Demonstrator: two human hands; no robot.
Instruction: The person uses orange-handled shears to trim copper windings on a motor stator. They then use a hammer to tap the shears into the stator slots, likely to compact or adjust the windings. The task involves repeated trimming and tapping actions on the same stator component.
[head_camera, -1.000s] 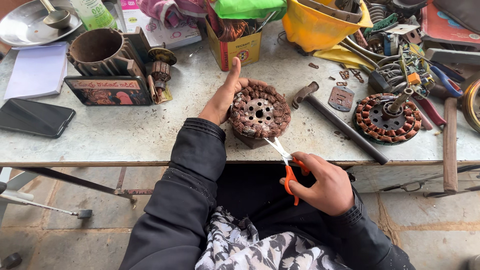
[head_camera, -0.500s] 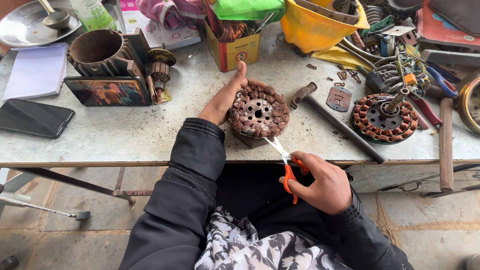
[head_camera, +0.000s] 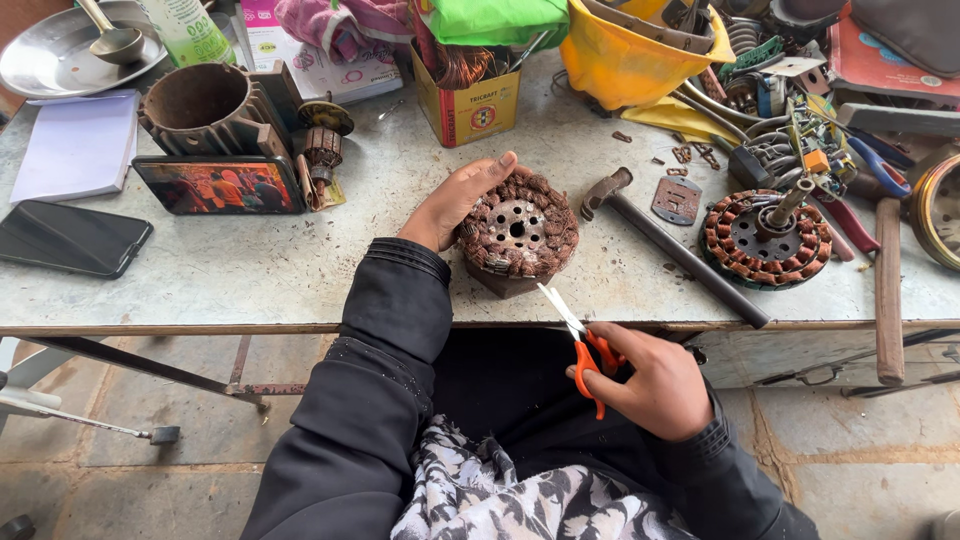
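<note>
My left hand (head_camera: 455, 200) lies on the workbench (head_camera: 300, 270) with its fingers curled around the far and left side of the round copper-wound motor core (head_camera: 518, 232), gripping it. The core sits on a small block near the front edge of the bench, its holed middle facing up.

My right hand (head_camera: 652, 385) hangs in front of the bench edge, below the tabletop, fingers closed through the orange handles of a small pair of scissors (head_camera: 580, 340). The blades point up and to the left, and their tips come just beside the near edge of the core; I cannot tell whether they touch the wire.

Just to the right of the core lies a hammer (head_camera: 680, 250), its head near the core and its dark handle running toward the front edge. Further right stands a second wound core (head_camera: 765, 240) with a shaft sticking up. To the left, well apart, lies a dark phone (head_camera: 70, 238).
</note>
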